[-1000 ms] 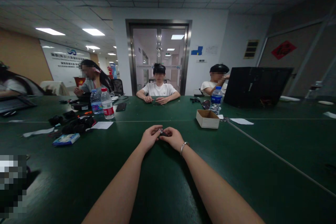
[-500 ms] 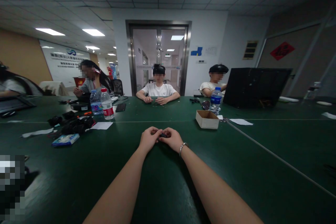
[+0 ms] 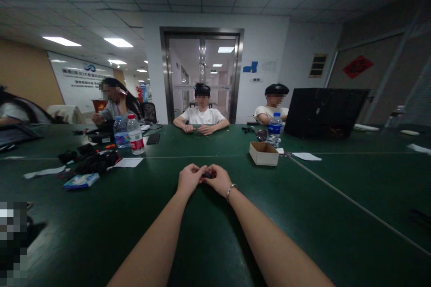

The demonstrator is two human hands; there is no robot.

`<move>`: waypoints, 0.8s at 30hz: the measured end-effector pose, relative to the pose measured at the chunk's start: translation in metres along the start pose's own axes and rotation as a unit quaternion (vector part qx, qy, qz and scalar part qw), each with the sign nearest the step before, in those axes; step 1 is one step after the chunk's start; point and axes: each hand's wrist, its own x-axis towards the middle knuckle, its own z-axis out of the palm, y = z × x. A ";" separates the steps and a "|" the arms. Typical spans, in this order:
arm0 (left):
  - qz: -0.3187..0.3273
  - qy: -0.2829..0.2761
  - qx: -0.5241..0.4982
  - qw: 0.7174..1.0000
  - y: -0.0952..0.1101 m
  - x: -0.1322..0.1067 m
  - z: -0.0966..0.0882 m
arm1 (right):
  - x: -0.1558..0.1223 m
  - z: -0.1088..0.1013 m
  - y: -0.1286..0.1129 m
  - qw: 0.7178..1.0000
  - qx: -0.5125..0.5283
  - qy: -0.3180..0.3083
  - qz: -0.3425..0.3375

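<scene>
My left hand (image 3: 190,181) and my right hand (image 3: 218,180) meet over the middle of the green table (image 3: 205,233), fingers curled and pinched together. Between the fingertips is a small dark object (image 3: 208,175), mostly covered, too small to make out its kind. Both hands grip it, with thumbs toward each other. A silver bracelet (image 3: 230,193) circles my right wrist.
An open cardboard box (image 3: 263,158) stands ahead to the right beside a water bottle (image 3: 275,125). To the left are two more bottles, a phone (image 3: 153,138), dark gear (image 3: 96,161) and a blue packet (image 3: 81,181). A black monitor (image 3: 323,112) stands far right. Several people sit around the table.
Both hands stay together at nearly the same spot; a bit more of the dark object shows between the fingers. The whole view has shifted slightly.
</scene>
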 end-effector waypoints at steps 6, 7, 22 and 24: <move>0.012 -0.045 -0.055 0.997 -0.005 0.002 0.000 | 0.001 -0.002 0.001 0.998 0.049 0.000 0.032; 0.021 -0.053 -0.078 0.995 -0.005 0.003 -0.001 | 0.002 -0.003 0.001 0.997 0.062 -0.002 0.038; 0.064 -0.096 -0.115 0.987 -0.006 0.004 -0.005 | 0.005 -0.001 0.007 0.994 0.103 0.000 0.036; 0.067 -0.091 -0.109 0.988 -0.006 0.003 -0.005 | 0.005 -0.001 0.007 0.994 0.099 0.002 0.035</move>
